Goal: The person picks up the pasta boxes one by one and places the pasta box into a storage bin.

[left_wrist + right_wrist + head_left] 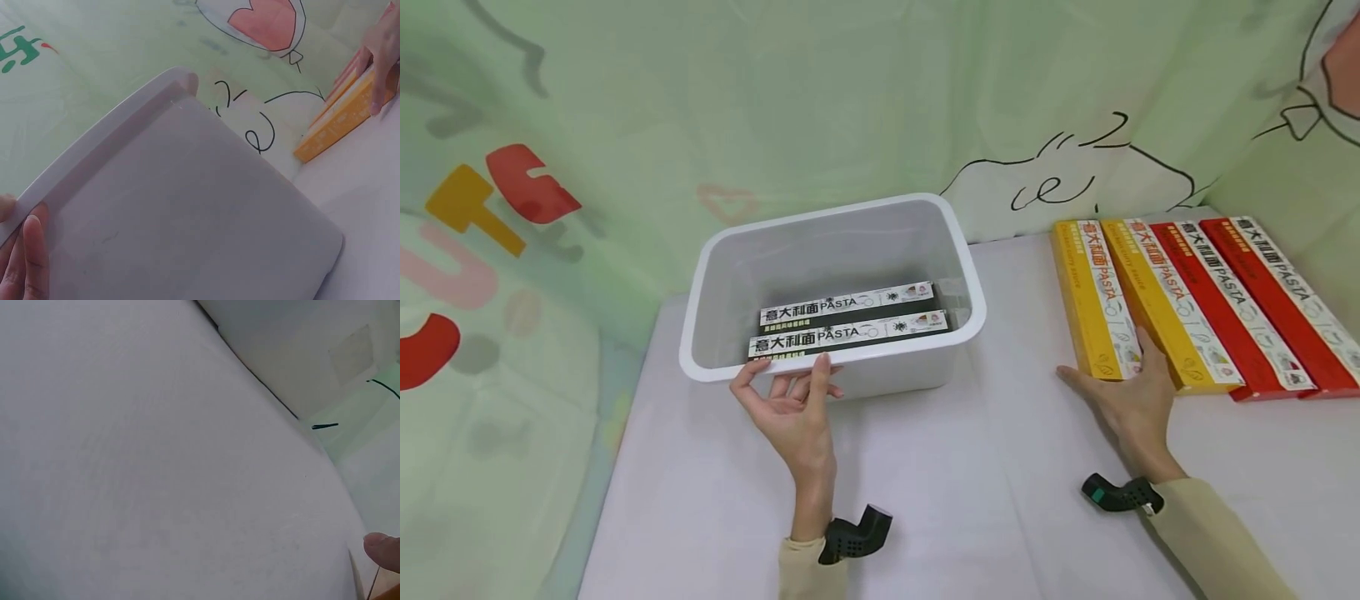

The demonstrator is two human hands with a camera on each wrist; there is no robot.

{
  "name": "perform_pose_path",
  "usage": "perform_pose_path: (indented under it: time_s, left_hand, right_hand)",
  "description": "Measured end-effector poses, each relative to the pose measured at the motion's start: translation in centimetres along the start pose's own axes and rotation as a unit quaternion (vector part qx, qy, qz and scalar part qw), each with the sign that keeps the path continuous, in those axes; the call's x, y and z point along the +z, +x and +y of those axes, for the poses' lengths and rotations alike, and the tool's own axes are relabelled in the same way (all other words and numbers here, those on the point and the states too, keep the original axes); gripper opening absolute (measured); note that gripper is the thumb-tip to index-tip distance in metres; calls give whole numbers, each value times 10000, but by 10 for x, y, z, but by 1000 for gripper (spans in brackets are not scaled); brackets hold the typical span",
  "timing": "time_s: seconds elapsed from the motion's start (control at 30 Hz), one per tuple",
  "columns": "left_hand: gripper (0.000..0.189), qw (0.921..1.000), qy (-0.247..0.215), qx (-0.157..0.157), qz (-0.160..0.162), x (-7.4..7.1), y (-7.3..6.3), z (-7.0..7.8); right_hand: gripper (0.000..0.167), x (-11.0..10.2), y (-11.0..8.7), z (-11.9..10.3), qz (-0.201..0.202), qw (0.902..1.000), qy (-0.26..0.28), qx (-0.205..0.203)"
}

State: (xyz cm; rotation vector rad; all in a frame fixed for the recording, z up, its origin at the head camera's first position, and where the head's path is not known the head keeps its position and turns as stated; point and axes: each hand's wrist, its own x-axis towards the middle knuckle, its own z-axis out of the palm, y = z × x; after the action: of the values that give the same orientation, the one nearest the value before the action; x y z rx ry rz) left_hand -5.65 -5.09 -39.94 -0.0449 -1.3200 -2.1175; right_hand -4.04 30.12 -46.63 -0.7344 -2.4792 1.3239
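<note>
My left hand (793,408) grips the near rim of a white plastic bin (887,379), thumb over the lip and other fingers under it. Inside the bin lie two black-and-white pasta boxes (850,331), one behind the other. Over on the right, my right hand (1131,404) spans the near end of the leftmost yellow pasta box (1078,292), its thumb along the left side and fingers at the right side. The left wrist view shows the bin's outer wall (187,200) close up. Only the right thumb (382,551) appears in the right wrist view.
Beside the held box lie another yellow pasta box (1168,304) and two red pasta boxes (1240,308), side by side. White cloth covers the table (955,500). A printed green curtain (820,108) hangs behind and to the left.
</note>
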Motion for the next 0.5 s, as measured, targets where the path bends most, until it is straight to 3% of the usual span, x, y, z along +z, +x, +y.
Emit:
perform_pose_path:
  time_s: [0.5]
  left_hand:
    - [58, 10000, -42, 21, -7, 0, 2, 1]
  right_hand:
    - [94, -1, 8, 1, 237, 9997, -70, 74]
